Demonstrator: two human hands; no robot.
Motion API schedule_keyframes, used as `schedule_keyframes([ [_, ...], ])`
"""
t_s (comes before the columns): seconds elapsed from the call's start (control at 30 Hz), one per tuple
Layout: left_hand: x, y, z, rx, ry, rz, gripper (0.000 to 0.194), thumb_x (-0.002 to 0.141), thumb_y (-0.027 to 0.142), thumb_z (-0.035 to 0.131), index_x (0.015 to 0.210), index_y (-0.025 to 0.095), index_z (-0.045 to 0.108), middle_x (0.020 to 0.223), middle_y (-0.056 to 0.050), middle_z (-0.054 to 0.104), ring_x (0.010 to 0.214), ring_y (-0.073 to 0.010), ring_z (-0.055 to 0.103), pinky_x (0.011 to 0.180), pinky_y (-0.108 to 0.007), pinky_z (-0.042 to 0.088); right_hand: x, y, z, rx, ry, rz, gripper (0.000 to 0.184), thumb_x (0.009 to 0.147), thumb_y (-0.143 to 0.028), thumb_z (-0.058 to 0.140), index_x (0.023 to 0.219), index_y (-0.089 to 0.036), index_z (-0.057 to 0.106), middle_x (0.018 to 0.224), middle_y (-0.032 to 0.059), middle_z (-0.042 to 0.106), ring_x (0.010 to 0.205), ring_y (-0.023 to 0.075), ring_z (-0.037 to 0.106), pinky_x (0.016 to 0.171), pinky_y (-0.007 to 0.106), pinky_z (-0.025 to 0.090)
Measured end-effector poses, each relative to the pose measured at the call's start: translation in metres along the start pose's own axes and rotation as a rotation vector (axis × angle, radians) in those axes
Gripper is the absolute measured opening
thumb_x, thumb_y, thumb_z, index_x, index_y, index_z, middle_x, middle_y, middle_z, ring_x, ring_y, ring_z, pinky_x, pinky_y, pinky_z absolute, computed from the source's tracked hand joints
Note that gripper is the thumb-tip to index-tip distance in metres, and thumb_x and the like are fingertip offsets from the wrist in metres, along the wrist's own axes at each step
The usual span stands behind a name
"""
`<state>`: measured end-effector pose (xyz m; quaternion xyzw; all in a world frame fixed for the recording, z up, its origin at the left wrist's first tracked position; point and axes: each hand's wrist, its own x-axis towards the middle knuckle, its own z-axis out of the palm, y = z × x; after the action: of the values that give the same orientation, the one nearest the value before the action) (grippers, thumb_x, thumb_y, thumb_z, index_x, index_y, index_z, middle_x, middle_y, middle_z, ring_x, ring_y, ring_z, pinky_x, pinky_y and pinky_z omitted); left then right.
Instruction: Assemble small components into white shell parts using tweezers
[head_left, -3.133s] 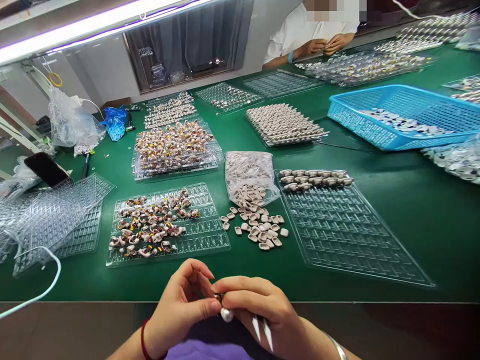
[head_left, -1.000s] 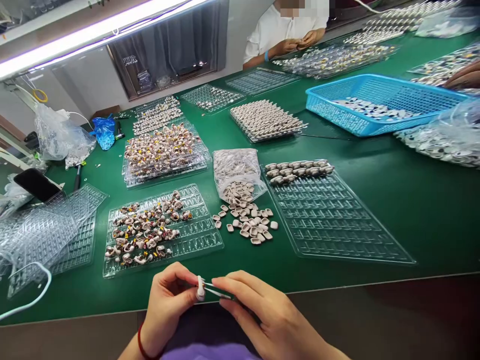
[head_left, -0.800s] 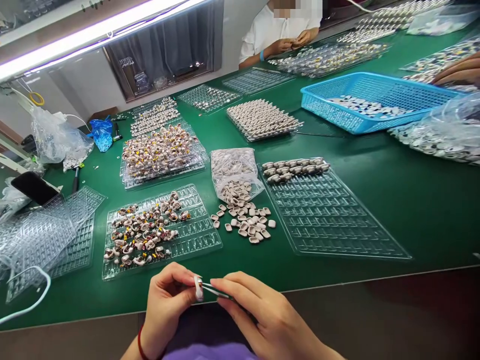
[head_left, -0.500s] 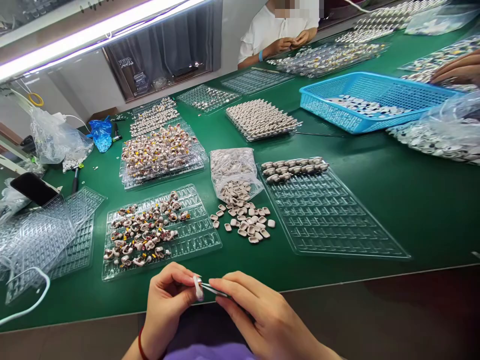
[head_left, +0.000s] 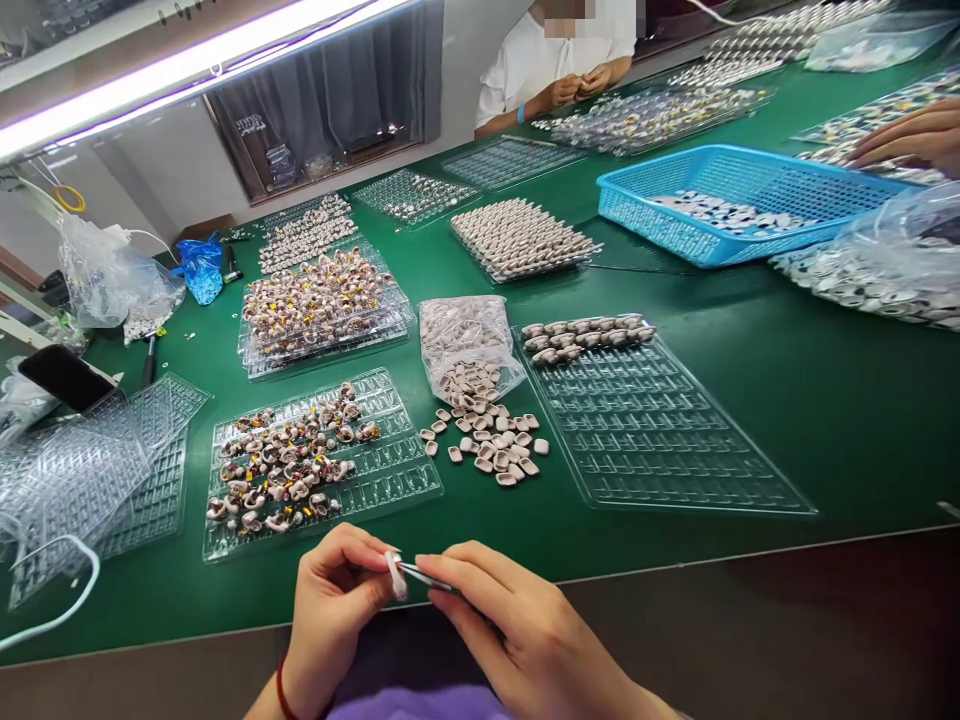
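Observation:
Between thumb and fingers, my left hand pinches a small pale curved plastic part. My right hand is closed on metal tweezers, whose tips reach the part. Beyond my hands lies a clear tray partly filled with beige curved pieces that carry brown and yellow bits. To its right, loose beige oval shells spill from a plastic bag. A second clear tray farther right has a few rows of joined pieces along its far end.
Loaded trays are stacked at back left, near a phone and empty trays. A blue basket of flat pieces stands at right. Another person works across the table; someone else's hand shows at right.
My two hands, the part and the tweezers stay almost in place. The co-worker's hand at the right edge has shifted slightly left.

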<state>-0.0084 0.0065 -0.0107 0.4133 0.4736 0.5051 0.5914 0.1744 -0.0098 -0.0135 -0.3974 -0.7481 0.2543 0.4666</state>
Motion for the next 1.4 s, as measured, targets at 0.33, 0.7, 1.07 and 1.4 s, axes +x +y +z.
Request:
schedule_keyframes([
  [0.33, 0.002, 0.003, 0.003, -0.073, -0.012, -0.051, 0.015, 0.058, 0.015, 0.088, 0.060, 0.018, 0.073, 0.068, -0.001, 0.068, 0.063, -0.0130, 0.061, 0.059, -0.021, 0.048, 0.003, 0.000, -0.004, 0.123, -0.032, 0.069, 0.025, 0.092, -0.008, 0.047, 0.106, -0.021, 0.064, 0.083, 0.0037, 0.067, 0.070, 0.0149, 0.066, 0.064, 0.023, 0.056],
  [0.7, 0.004, 0.008, 0.010, -0.238, -0.003, -0.240, 0.020, 0.049, 0.013, 0.090, 0.057, 0.015, 0.072, 0.064, 0.001, 0.067, 0.060, -0.0103, 0.060, 0.060, -0.020, 0.048, 0.003, 0.001, -0.008, -0.105, 0.059, -0.097, 0.031, 0.090, -0.003, 0.047, 0.108, -0.019, 0.065, 0.082, 0.0065, 0.070, 0.067, 0.0159, 0.065, 0.060, 0.025, 0.056],
  [1.07, 0.001, 0.006, 0.010, -0.203, 0.039, -0.176, 0.018, 0.051, 0.012, 0.089, 0.058, 0.016, 0.074, 0.064, 0.001, 0.069, 0.060, -0.0102, 0.060, 0.060, -0.019, 0.048, 0.002, 0.000, -0.006, -0.368, 0.117, -0.272, 0.032, 0.089, 0.000, 0.044, 0.109, -0.013, 0.066, 0.080, 0.0091, 0.074, 0.065, 0.0182, 0.067, 0.060, 0.030, 0.057],
  [1.4, 0.005, 0.006, 0.010, -0.264, 0.061, -0.198, 0.018, 0.049, 0.006, 0.085, 0.058, 0.015, 0.073, 0.063, 0.001, 0.070, 0.058, -0.0089, 0.060, 0.058, -0.018, 0.048, 0.004, 0.004, -0.011, -0.215, 0.053, -0.162, 0.026, 0.091, -0.004, 0.047, 0.105, -0.015, 0.066, 0.083, 0.0090, 0.070, 0.068, 0.0163, 0.067, 0.060, 0.025, 0.058],
])
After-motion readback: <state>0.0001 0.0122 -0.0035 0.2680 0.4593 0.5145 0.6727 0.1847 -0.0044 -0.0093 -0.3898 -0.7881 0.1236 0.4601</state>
